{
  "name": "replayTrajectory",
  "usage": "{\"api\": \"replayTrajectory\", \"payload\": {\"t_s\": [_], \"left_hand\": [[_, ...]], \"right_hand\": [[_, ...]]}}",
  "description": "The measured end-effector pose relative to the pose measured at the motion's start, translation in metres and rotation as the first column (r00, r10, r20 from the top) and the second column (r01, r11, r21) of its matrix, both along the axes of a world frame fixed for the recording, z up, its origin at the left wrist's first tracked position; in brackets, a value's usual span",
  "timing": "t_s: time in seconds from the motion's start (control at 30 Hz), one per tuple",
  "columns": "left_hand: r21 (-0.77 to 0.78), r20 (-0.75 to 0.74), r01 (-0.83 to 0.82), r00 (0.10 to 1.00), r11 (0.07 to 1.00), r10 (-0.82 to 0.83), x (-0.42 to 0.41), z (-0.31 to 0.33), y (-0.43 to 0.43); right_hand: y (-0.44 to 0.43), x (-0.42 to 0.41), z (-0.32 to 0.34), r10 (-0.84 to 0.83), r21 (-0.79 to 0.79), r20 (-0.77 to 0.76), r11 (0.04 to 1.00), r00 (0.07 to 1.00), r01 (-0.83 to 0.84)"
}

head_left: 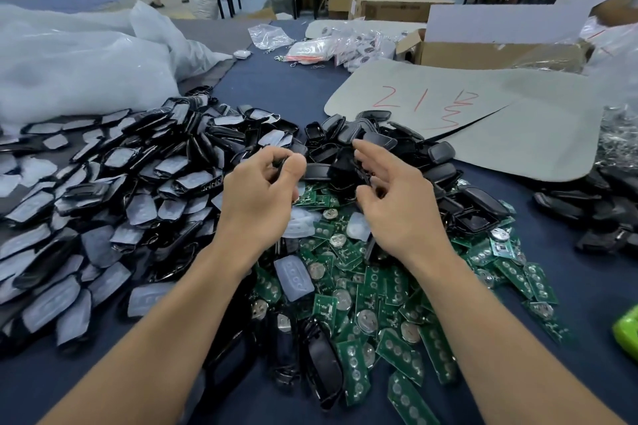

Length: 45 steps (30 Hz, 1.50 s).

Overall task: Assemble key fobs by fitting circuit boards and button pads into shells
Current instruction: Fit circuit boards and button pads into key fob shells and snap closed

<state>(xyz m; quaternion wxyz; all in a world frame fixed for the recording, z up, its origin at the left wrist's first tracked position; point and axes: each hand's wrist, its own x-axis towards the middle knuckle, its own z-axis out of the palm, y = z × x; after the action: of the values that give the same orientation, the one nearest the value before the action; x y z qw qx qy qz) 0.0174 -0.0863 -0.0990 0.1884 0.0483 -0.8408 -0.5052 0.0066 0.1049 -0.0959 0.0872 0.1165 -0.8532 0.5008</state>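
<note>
My left hand (259, 193) has its fingers curled, with thumb and fingertips pinching the end of a black fob shell (319, 172) above the pile. My right hand (400, 203) hovers beside it with the index finger stretched toward a heap of black shells (348, 134) and the other fingers loosely curled. Whether it holds a dark piece under them I cannot tell. Green circuit boards (362, 290) with coin cells lie heaped below both hands. Translucent button pads (293, 274) lie among them. A large pile of shells fitted with pads (121, 183) spreads to the left.
A grey foam sheet (500, 128) with red writing lies at the back right, and an open cardboard box (483, 52) stands behind it. White plastic bags (86, 62) bulk at the back left. More dark shells (593, 214) and a green object (626, 333) sit at the right edge.
</note>
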Motion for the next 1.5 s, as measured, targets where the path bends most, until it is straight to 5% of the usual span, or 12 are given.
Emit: {"api": "replayTrajectory", "payload": {"t_s": [0.17,0.3,0.43,0.53,0.67,1.2,1.37,1.5], "left_hand": [[0.033,-0.028,0.008,1.0,0.999,-0.007,0.002,0.003,0.002],[0.226,0.023,0.037,0.999,0.973,-0.043,0.0,0.005,0.002],[0.321,0.012,0.023,1.0,0.947,-0.028,0.0,0.006,0.003],[0.368,0.028,-0.024,0.999,0.929,0.015,-0.001,0.006,0.003],[0.366,0.073,-0.025,0.997,0.93,-0.002,-0.004,0.001,0.001],[0.365,0.081,-0.016,0.997,0.931,-0.015,-0.001,0.002,0.002],[0.385,0.086,0.015,0.995,0.923,-0.052,-0.001,0.0,0.001],[0.28,0.071,-0.012,0.997,0.96,-0.008,-0.002,-0.002,0.001]], "right_hand": [[-0.009,0.013,0.004,0.048,0.226,-0.047,0.974,0.998,-0.036],[-0.025,0.02,-0.003,0.113,0.594,0.039,0.796,0.993,-0.114],[-0.027,0.016,-0.005,0.067,0.412,0.008,0.909,0.998,-0.064],[-0.02,0.009,-0.01,-0.03,0.075,0.026,0.997,0.999,0.028],[-0.013,0.005,-0.007,-0.022,-0.287,0.118,0.956,0.993,0.055],[-0.017,0.0,-0.007,0.172,-0.449,0.15,0.889,0.974,-0.088],[-0.011,0.003,-0.003,-0.019,-0.517,0.16,0.85,0.987,0.1],[-0.006,0.002,0.004,-0.108,-0.51,0.024,0.854,0.994,0.105]]}}
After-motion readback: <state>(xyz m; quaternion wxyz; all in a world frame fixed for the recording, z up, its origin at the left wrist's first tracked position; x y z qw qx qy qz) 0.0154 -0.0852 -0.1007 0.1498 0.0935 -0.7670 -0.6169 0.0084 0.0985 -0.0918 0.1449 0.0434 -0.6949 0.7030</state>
